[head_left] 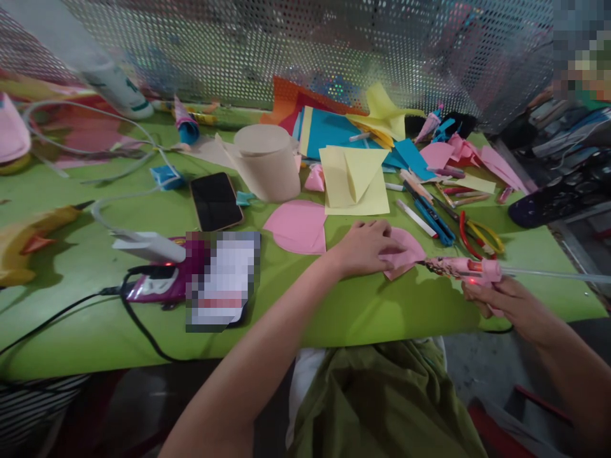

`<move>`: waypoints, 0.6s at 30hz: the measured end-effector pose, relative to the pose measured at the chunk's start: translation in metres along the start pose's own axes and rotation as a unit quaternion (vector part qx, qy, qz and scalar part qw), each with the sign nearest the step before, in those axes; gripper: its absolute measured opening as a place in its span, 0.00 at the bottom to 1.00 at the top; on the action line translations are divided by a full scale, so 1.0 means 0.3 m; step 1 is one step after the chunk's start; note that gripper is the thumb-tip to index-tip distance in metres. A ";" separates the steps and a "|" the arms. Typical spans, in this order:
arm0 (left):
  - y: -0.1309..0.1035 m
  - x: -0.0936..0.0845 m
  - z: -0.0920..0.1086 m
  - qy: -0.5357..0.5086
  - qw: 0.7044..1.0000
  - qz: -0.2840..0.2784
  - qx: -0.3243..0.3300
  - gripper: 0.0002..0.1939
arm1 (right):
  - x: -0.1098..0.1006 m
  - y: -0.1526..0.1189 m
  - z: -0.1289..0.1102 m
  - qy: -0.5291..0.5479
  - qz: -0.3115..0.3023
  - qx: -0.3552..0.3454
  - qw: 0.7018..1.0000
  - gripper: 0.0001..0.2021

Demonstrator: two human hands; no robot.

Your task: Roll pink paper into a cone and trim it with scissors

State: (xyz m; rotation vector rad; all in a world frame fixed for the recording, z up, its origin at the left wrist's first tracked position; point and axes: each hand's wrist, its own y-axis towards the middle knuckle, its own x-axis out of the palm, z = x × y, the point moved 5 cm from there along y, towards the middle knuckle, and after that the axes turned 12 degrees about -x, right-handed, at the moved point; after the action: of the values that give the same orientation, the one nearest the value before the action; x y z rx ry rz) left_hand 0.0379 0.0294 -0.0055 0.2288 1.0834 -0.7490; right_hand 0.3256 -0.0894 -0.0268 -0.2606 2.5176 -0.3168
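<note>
My left hand (365, 248) lies with its fingers spread on a pink paper piece (408, 247) on the green table (363, 305). A pink glue gun (465, 269) is gripped in my right hand (496, 299), its dark nozzle at the right edge of that piece. A small red light glows on the gun, and a clear glue stick sticks out of its back. Left of my left hand rests another pink paper piece (300, 227). Just behind lie pale yellow sheets (356, 184), one of them folded.
Behind stand a paper roll (267, 162) and coloured sheets (329, 130). Pliers (482, 235), a blue cutter (432, 219) and pens lie right. Two phones (217, 200), a purple power strip (191, 267) with cables and a yellow object (38, 242) are left. A perforated panel (310, 51) rises behind.
</note>
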 end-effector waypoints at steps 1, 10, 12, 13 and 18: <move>0.000 0.000 0.000 0.001 1.000 -0.001 0.000 0.23 | 0.003 -0.001 -0.004 0.005 0.001 -0.002 1.000 0.30; -0.003 -0.001 0.002 -0.003 1.000 0.001 -0.003 0.23 | -0.014 -0.009 0.007 0.047 0.026 -0.005 0.999 0.24; -0.005 0.002 -0.004 -0.009 1.000 0.007 -0.001 0.23 | -0.039 -0.022 0.002 0.076 0.050 -0.025 0.996 0.23; -0.006 0.003 -0.007 -0.013 1.000 0.014 0.000 0.23 | -0.055 -0.032 -0.006 0.096 0.067 -0.040 0.992 0.22; -0.006 0.001 -0.032 -0.054 0.997 0.053 -0.002 0.22 | -0.190 -0.093 -0.033 0.175 0.213 -0.083 0.958 0.21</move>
State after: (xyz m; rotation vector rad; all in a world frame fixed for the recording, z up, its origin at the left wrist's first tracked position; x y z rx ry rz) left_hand 0.0299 0.0329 -0.0099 0.2370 0.9633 -0.6570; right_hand 0.3693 -0.0999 0.0190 0.3031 2.8641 0.0283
